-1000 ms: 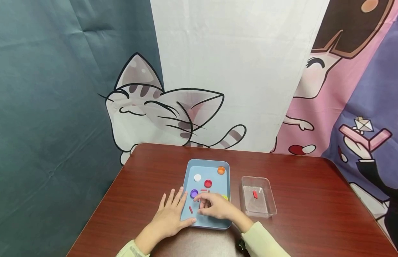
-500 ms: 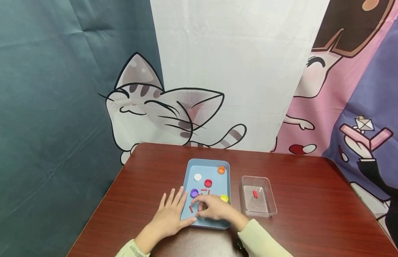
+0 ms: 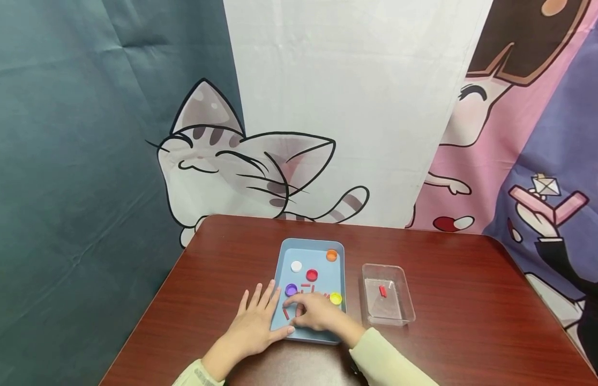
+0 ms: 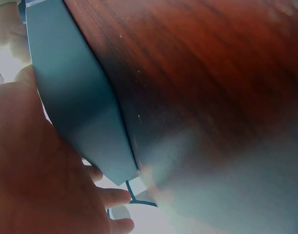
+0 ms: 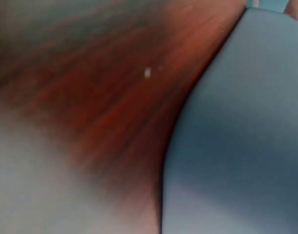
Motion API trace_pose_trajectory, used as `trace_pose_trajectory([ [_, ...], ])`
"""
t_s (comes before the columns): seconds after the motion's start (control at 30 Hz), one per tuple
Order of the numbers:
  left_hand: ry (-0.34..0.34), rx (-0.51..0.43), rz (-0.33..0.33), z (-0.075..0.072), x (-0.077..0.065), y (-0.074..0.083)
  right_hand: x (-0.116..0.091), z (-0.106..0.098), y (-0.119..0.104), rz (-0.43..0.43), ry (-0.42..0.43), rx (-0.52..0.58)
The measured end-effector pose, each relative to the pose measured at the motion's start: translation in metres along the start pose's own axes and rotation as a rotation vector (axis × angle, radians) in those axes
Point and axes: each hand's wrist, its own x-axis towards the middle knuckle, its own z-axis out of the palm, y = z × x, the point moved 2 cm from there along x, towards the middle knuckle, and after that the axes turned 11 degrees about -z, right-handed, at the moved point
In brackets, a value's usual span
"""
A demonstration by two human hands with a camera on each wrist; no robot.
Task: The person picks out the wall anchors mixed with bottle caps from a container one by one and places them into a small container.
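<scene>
My left hand (image 3: pixel 253 327) lies with fingers spread against the left side of a light blue tray (image 3: pixel 318 246), thumb over its near left corner. The left wrist view shows the palm beside the tray's outer wall (image 4: pixel 81 83). Over the near part of the tray is my right hand (image 3: pixel 315 312), thumb and index finger curved and apart. Between their tips and just left of them lies a small red stick (image 3: pixel 286 314). More red sticks (image 3: pixel 306 285) lie ahead of the hand, near a purple cap (image 3: pixel 291 290) and a yellow cap (image 3: pixel 335 298). The right wrist view shows mostly the tray's wall (image 5: pixel 236 136).
White (image 3: pixel 296 266), red (image 3: pixel 312 275) and orange (image 3: pixel 331 255) caps sit in the tray's far half. Right of the tray stands a clear plastic box (image 3: pixel 388 316) with red sticks (image 3: pixel 383 291) inside. Both containers stand on a brown wooden table (image 3: pixel 453 300).
My right hand has moved slightly left and nearer the red stick at the tray's left side, uncovering the yellow cap and more red sticks. The left hand has stayed in place.
</scene>
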Motion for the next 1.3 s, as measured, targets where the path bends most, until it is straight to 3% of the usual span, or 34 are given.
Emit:
trace_pose_trajectory([
  [0.13, -0.001, -0.008, 0.001, -0.0003, 0.0006, 0.0001, 0.0024, 0.0023, -0.0009, 0.046, -0.017, -0.024],
  [0.4, -0.012, -0.014, 0.000, -0.0007, 0.0013, -0.0011, 0.0059, 0.0016, -0.0073, 0.046, -0.031, -0.104],
  [1.3, -0.018, -0.014, 0.001, -0.0014, 0.0005, -0.0016, 0.0084, -0.0006, -0.0096, 0.050, -0.033, -0.108],
])
